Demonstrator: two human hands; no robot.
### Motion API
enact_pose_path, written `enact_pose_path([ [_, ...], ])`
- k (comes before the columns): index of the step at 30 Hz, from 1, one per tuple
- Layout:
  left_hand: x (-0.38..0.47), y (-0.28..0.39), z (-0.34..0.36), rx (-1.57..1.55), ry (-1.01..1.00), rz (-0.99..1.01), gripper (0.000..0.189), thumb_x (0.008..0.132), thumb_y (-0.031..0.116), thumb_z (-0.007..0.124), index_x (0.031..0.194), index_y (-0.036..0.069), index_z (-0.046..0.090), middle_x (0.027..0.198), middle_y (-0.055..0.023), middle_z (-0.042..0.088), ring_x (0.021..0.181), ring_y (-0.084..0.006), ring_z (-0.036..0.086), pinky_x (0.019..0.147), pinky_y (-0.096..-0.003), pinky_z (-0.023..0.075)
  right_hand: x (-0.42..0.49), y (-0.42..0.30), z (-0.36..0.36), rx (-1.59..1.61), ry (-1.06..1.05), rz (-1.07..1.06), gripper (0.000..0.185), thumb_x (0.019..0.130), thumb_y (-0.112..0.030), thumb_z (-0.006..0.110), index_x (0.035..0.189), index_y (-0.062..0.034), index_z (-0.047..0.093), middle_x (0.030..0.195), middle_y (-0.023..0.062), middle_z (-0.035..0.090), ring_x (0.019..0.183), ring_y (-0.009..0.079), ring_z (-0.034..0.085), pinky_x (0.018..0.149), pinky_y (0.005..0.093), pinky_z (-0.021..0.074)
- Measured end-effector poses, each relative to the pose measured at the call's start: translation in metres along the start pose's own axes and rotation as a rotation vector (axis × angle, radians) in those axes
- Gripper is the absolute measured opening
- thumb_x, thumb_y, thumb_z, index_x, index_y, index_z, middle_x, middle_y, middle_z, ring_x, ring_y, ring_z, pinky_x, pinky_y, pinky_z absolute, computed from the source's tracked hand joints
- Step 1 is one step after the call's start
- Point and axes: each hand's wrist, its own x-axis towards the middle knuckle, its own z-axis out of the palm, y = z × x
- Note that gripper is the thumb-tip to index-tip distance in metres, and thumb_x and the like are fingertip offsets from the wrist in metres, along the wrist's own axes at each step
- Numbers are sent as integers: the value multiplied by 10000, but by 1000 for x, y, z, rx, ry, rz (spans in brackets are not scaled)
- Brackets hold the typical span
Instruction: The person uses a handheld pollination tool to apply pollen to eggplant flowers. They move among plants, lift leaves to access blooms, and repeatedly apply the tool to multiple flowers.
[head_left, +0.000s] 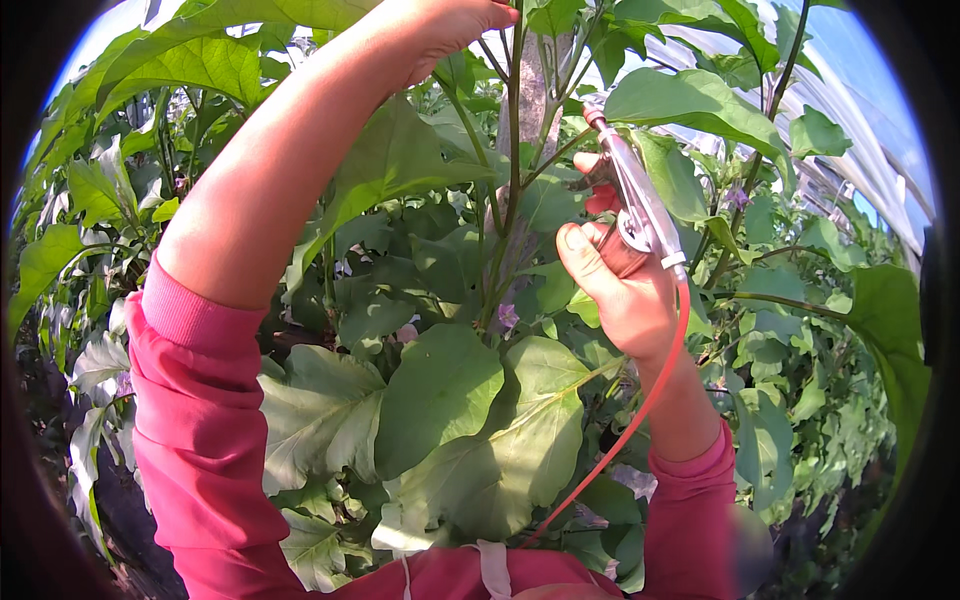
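My right hand (626, 292) grips a hand-held trigger gun, apparently a sprayer (634, 184), with a slim pale barrel pointing up and left and a reddish tip. From its lower end a red hose (637, 420) curves down to my waist. At the top edge, my left hand (469, 30) is partly cut off. Its fingertips lie against or right by a dark upright stem (514, 97) of an eggplant plant, and its grip is hidden. Broad eggplant leaves (439, 397) and a purple flower (508, 315) hang below, between my forearms.
Eggplant foliage (780, 330) crowds both sides, with another purple flower (738, 198) at the right. Behind the stem stands a pale post (534, 97). Translucent plastic sheeting (862, 127) slopes across the upper right. A large leaf (694, 112) overhangs the gun's tip.
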Motion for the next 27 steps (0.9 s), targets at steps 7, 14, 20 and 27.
enact_pose_path([
  [7,3,11,-4,-74,-13,19,300,913,97,749,1195,2,707,994,-43,725,854,-117,631,813,-269,528,84,-23,17,-42,105,-113,385,921,-127,743,1279,-31,641,1074,-14,662,871,43,567,781,217,442],
  [14,-4,15,-1,-219,-20,-11,262,904,120,760,1141,11,732,945,-8,721,816,-89,623,765,-247,516,102,-33,14,-41,25,-159,358,926,-136,711,1247,6,639,1129,66,723,1101,157,654,1007,318,480],
  [20,0,11,7,-148,-2,82,178,903,179,763,1007,35,757,863,-1,705,767,-84,607,721,-249,497,95,-28,8,-67,-12,-145,348,943,-120,672,1253,29,622,1107,101,725,1078,188,674,1026,343,481],
  [27,-1,8,12,-177,27,88,211,958,227,721,980,22,766,833,-27,717,747,-92,621,725,-255,507,87,-35,6,-121,-52,-145,340,942,-109,658,1238,52,615,1093,113,715,1040,201,678,1000,354,495],
])
